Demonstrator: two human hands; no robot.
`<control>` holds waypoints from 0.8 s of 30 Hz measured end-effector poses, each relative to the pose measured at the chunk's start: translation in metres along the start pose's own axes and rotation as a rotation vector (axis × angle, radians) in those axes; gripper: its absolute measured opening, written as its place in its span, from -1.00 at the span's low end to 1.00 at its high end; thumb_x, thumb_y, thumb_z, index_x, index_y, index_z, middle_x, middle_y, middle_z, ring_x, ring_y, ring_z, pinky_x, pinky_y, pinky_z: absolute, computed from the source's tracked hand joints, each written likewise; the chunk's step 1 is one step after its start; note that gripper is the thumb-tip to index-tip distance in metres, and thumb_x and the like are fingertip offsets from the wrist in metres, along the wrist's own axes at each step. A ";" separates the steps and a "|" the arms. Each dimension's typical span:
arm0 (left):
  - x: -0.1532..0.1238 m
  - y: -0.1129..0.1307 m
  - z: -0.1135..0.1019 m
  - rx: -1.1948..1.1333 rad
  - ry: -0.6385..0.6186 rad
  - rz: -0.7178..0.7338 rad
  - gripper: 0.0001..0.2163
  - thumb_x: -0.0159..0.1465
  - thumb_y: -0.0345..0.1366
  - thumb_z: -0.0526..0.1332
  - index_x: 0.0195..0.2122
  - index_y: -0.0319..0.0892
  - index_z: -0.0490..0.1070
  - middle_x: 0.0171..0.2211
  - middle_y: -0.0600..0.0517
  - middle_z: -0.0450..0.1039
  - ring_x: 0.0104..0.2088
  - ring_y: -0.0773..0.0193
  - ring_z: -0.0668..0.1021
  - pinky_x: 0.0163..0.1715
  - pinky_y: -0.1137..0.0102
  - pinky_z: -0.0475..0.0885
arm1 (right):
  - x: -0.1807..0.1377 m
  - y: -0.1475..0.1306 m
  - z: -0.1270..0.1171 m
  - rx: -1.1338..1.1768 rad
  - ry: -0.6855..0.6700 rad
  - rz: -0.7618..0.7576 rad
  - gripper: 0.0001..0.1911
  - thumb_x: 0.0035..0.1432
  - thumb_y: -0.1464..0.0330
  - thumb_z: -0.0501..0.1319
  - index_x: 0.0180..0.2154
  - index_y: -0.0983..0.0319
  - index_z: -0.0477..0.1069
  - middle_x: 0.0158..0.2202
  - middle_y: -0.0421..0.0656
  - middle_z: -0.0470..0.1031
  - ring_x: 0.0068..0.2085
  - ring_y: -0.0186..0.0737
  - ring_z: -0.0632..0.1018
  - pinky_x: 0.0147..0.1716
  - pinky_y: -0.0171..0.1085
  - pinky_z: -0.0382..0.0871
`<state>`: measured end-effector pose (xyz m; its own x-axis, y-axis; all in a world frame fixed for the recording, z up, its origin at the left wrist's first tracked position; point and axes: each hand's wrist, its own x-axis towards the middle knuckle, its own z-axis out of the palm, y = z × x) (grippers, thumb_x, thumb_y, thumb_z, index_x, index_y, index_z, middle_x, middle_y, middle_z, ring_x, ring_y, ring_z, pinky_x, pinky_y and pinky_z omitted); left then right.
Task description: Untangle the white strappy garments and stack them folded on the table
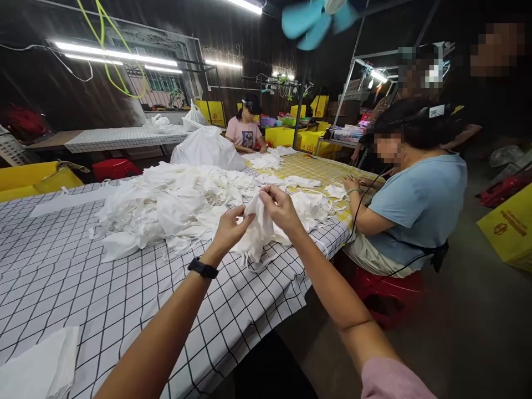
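Black-checked white covering (pixel 103 299) drapes the desk, bearing a heap of white cloths (pixel 166 199). At the heap's near right, the left hand (pixel 231 227) and right hand (pixel 281 210) hold up one white piece (pixel 258 224), fingers pinched together on its upper part.

The white cloth (pixel 260 224) partly hid the fingers of the left hand (pixel 228 230). At the lower left, a folded white stack (pixel 39 363) ran out of view, and the bottom edge cut the pink sleeve (pixel 390 381). The fan (pixel 315 33) was blurred, its hub cropped above; print on the yellow box (pixel 512 227) was too small to read.
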<state>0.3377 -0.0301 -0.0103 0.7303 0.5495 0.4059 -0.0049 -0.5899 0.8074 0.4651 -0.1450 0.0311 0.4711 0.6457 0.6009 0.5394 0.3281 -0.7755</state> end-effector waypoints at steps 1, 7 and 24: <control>-0.002 0.000 -0.002 0.014 0.014 -0.003 -0.74 0.23 -0.07 0.21 -0.38 -0.18 0.45 -0.39 0.07 0.44 -0.29 0.25 0.45 -0.21 0.37 0.36 | 0.004 -0.001 0.000 0.023 0.005 0.003 -0.73 0.27 0.11 0.15 -0.28 0.18 0.40 -0.37 -0.24 0.41 -0.34 -0.29 0.40 -0.32 -0.32 0.26; -0.004 -0.005 -0.015 -0.042 -0.025 -0.036 -0.75 0.15 -0.10 0.28 -0.49 -0.18 0.36 -0.51 0.13 0.29 -0.39 0.33 0.34 -0.38 0.43 0.21 | 0.019 0.003 -0.005 0.072 0.032 0.004 -0.73 0.16 0.13 0.29 -0.32 0.21 0.44 -0.44 -0.27 0.37 -0.41 -0.33 0.34 -0.40 -0.33 0.20; 0.042 0.026 -0.029 -0.196 -0.203 0.087 -0.72 0.24 -0.24 0.33 -0.50 -0.18 0.28 -0.49 0.14 0.21 -0.44 0.41 0.28 -0.36 0.42 0.17 | 0.080 0.002 -0.036 0.050 0.142 -0.157 -0.76 0.25 0.15 0.29 -0.32 0.18 0.44 -0.38 -0.19 0.44 -0.37 -0.28 0.44 -0.36 -0.28 0.36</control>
<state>0.3490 -0.0051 0.0399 0.8430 0.3602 0.3995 -0.1915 -0.4931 0.8486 0.5295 -0.1177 0.0848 0.4792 0.4816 0.7338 0.5803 0.4534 -0.6765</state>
